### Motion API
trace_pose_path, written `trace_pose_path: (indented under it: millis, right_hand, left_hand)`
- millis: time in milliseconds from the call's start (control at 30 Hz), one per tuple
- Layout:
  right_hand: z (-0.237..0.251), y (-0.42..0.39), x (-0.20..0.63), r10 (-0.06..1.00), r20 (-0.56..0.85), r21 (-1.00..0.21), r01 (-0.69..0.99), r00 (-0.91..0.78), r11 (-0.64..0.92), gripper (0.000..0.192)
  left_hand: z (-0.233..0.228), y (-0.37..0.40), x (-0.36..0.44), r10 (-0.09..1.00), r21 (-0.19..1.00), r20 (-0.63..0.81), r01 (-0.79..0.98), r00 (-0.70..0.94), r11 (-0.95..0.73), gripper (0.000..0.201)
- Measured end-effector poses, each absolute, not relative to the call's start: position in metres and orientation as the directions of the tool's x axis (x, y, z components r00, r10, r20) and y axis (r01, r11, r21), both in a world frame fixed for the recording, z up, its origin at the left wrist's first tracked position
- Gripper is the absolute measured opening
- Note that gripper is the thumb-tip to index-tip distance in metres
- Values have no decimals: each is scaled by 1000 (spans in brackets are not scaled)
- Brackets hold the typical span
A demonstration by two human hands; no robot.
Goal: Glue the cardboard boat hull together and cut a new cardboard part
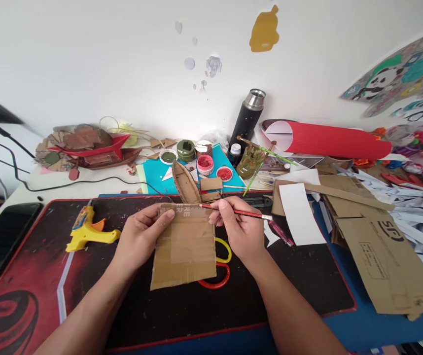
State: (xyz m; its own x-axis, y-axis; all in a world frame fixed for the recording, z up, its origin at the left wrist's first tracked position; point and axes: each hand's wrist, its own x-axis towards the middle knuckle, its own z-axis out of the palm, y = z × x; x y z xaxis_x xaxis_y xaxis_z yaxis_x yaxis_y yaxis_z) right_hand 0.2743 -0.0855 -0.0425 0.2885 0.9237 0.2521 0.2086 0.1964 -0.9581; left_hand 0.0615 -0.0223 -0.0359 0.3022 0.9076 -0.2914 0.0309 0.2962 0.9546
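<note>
My left hand (pixel 140 238) holds the left edge of a brown cardboard piece (pixel 185 249) over the black and red desk mat (pixel 49 276). My right hand (pixel 238 228) grips a red pencil (pixel 250 214), its tip resting at the top right corner of the cardboard. Red and yellow scissor handles (pixel 222 268) stick out from under the cardboard. A small cardboard boat (pixel 185 186) stands just behind the cardboard piece.
A yellow glue gun (pixel 88 230) lies left on the mat, a phone (pixel 0 236) at far left. Paint jars (pixel 204 164), a brush jar (pixel 250 161), a black flask (pixel 248 118) and a red paper roll (pixel 326 140) stand behind. Cardboard sheets (pixel 381 246) and white paper (pixel 300 213) lie right.
</note>
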Motion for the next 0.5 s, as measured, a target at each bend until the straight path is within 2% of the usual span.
trace_pose_path:
  millis: [500]
  right_hand:
    - [-43, -86, 274, 925, 241, -963, 188, 293, 192, 28]
  left_hand:
    - [-37, -22, 61, 917, 959, -284, 63, 279, 278, 44]
